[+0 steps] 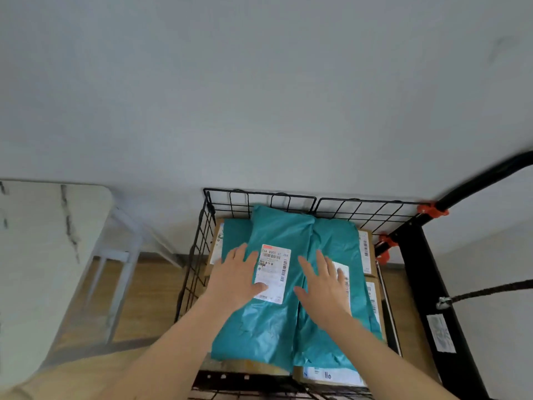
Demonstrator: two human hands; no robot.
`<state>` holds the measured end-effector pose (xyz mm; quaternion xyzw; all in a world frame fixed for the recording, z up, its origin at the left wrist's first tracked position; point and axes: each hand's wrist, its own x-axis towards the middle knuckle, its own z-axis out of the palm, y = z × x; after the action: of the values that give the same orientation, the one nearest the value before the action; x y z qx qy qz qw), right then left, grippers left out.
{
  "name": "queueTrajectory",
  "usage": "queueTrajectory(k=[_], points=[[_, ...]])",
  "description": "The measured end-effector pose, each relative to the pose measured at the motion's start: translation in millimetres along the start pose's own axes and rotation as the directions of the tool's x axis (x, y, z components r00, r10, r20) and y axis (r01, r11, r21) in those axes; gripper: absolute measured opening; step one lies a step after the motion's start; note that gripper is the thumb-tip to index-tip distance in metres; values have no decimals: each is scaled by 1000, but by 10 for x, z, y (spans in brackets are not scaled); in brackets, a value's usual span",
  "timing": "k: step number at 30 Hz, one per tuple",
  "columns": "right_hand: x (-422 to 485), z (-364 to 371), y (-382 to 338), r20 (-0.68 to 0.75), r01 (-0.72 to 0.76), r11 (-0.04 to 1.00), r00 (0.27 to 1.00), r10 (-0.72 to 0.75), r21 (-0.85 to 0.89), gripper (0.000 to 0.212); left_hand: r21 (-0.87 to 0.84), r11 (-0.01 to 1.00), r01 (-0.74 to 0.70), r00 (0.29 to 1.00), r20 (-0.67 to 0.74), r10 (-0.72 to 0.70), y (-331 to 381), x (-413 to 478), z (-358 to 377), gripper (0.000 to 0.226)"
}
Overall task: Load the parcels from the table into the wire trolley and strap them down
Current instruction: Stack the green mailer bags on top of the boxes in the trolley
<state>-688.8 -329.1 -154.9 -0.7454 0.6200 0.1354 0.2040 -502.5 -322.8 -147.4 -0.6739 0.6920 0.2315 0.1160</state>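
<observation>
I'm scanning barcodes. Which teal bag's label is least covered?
The left teal bag, under the left hand; the right hand hides most of the right teal bag's label.

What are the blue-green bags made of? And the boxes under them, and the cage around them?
The blue-green bags look like thin, soft plastic: they are shiny and full of crinkles. The boxes under them look like brown cardboard, dull with flat edges. The cage looks like metal wire, thin straight bars in a grid, probably painted or coated black.
</observation>
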Motion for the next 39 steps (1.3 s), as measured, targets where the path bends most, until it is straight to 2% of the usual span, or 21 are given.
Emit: queueTrajectory(k=[6, 10, 15, 24, 32, 39], points=[[-403, -130, -1014, -82, 101, 987, 992, -91, 126, 53, -96, 994, -57, 980, -194, 38, -697, -789, -209, 55], [-694, -74, -1901, -57, 134, 930, 991, -122, 343, 40, -188, 982, -16, 959, -281, -38, -1388, -1438, -177, 49], [-989, 178, -2941, -78, 258, 883, 966, -248, 393, 30, -242, 968, 60, 929, -340, -143, -2343, -2302, -99, 39], [-1368, 425, -4593, -13, 412, 821, 896, -444, 395, 27, -362, 894, 265, 848, -354, -395, -3745, -3458, 112, 38], [-1244, 466, -5760, 42, 474, 800, 851, -523, 368, 30, -470, 805, 361, 760, -352, -546, -4713, -3833, 68, 37], [-768, 499, -6962, 70, 500, 750, 811, -581, 434, 27, -488, 752, 444, 682, -361, -636, -5859, -3904, -179, 38]])
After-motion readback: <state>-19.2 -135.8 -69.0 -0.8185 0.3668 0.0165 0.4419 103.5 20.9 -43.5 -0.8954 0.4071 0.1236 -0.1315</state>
